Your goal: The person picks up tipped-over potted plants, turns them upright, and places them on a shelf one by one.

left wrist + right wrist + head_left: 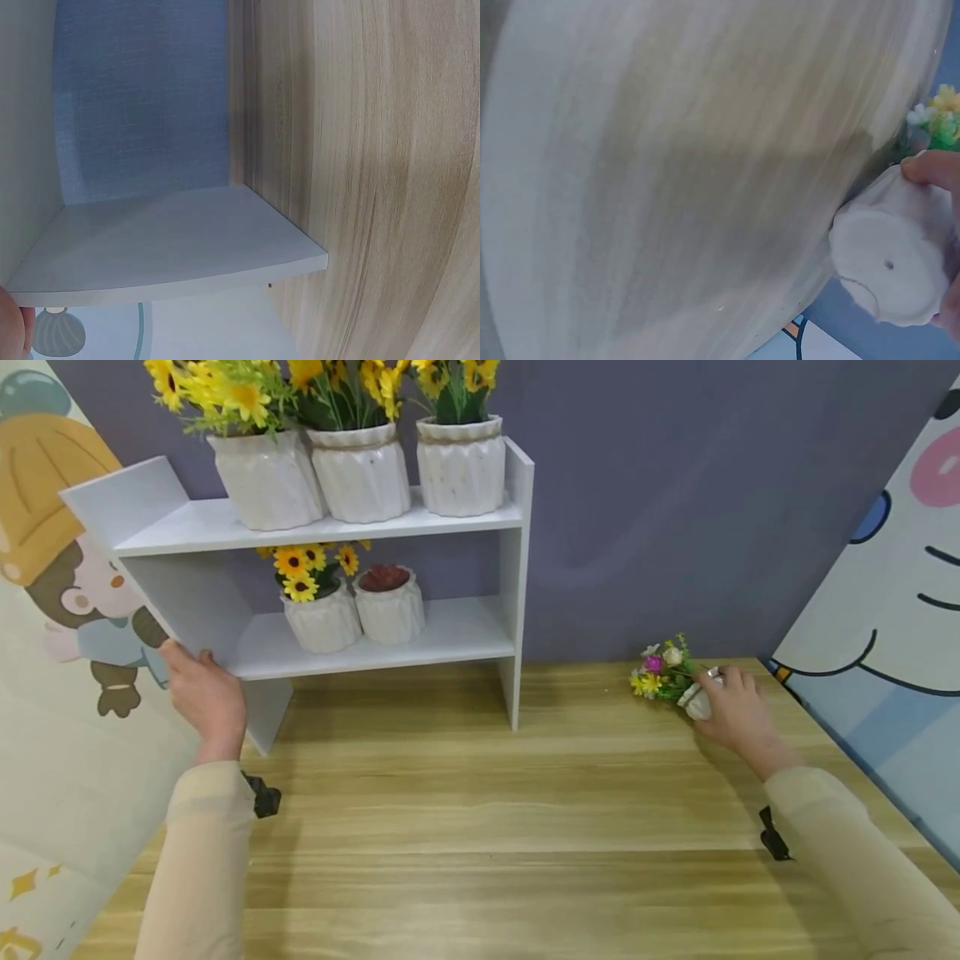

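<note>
My left hand (206, 693) grips the left side panel of a white two-tier shelf (465, 622) at its front edge. In the left wrist view a fingertip (11, 330) shows at the edge of that panel (172, 240). Far to the right, my right hand (738, 714) holds a small white flowerpot (696, 703) tipped on its side. Its pink, yellow and white artificial flowers (658, 672) point left, towards the back wall. The right wrist view shows the underside of this flowerpot (889, 262), with the thumb and fingers around its side.
White pots (360, 477) of yellow flowers line the top tier. The lower tier bears a sunflower pot (326, 622) and a pot (390, 610) with a reddish plant. Everything stands on a wood-grain table (487, 827) against a grey-purple wall (660, 510); cartoon-printed panels flank it.
</note>
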Demonstrator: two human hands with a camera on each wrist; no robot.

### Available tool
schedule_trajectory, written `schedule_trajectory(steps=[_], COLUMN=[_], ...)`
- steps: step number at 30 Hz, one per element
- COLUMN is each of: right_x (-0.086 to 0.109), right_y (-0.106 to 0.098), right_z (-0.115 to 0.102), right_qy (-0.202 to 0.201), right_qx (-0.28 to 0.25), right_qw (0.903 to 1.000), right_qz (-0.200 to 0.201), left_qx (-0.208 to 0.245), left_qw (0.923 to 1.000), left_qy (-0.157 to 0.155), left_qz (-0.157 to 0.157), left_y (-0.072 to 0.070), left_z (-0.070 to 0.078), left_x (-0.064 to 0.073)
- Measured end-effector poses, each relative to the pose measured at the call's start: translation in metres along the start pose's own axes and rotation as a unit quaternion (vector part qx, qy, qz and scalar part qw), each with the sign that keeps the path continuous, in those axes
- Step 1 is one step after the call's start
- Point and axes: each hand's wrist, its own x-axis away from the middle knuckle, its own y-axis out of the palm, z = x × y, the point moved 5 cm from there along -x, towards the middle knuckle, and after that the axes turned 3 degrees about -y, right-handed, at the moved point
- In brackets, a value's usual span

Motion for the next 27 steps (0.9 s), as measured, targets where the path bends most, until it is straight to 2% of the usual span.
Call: schedule_trajectory(steps=[3,10,16,22,27], right_x=[0.001,0.005,0.006,0.004,0.005], right_y=[-0.002,0.0,-0.005,-0.005,-0.005], right_z=[-0.004,-0.013,-0.024,-0.035,-0.037], right_qy=[-0.019,-0.039,-0.046,-0.074,-0.056], right_qx=[0.0,0.01,-0.007,-0.016,-0.028], right_qw=[0.9997,0.999,0.9967,0.9886,0.9859], right_qz=[0.015,0.018,0.067,0.13,0.155], left_qx=[-0.002,-0.002,-0.002,-0.003,-0.004], left_qw=[1.0,0.9997,0.9996,0.9998,0.9997], left_qy=[0.002,0.019,0.024,0.02,0.021], left_qz=[0.004,0.014,0.015,0.01,0.011], left_y=[-0.001,-0.003,-0.002,-0.001,-0.001], left_z=[0.0,0.002,0.001,0.001,0.0], left_x=[0.0,0.001,0.001,0.0,-0.001])
